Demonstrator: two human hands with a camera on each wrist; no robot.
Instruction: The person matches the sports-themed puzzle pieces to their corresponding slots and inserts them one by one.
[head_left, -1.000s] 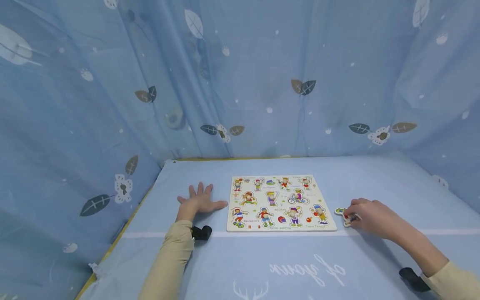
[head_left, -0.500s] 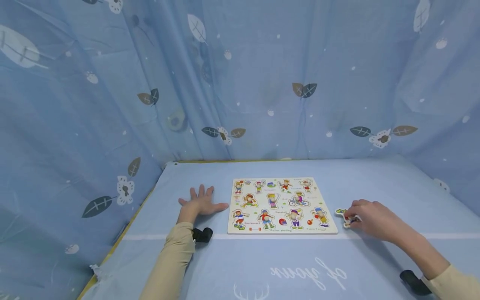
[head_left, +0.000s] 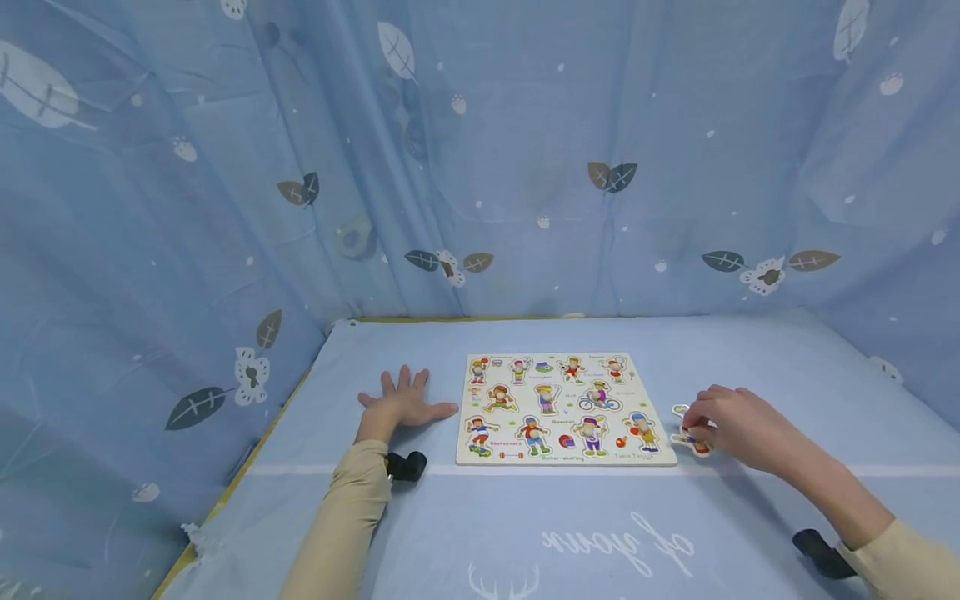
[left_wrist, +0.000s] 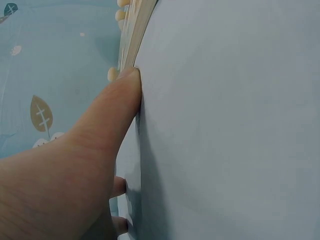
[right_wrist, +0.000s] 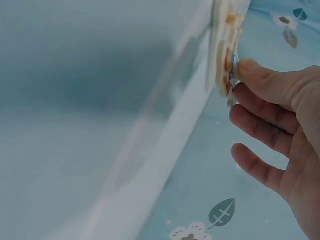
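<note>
A wooden peg puzzle board (head_left: 525, 404) printed with children playing sports lies on the table between my hands, its knobbed figures sitting in it. Just off its right side, my right hand (head_left: 742, 425) pinches a cut-out figure piece (head_left: 701, 448) between thumb and forefinger. In the right wrist view this piece (right_wrist: 226, 70) is edge-on at the fingertips, with the other fingers loosely bent. My left hand (head_left: 401, 406) rests on the table left of the board, fingers spread. Its thumb (left_wrist: 112, 107) points to the board's edge, overlapping it in the left wrist view.
A pale blue cloth (head_left: 600, 517) with mirrored white lettering covers the table. Blue patterned curtains (head_left: 525, 167) hang behind and at both sides. A black wrist device (head_left: 407, 467) sits at the left wrist, another black device (head_left: 823, 554) at the right.
The figure piece has turned in my right fingers, and its visible parts now stand differently. The right hand has shifted very slightly. My left hand and the board stay in place; the head view moved slightly.
</note>
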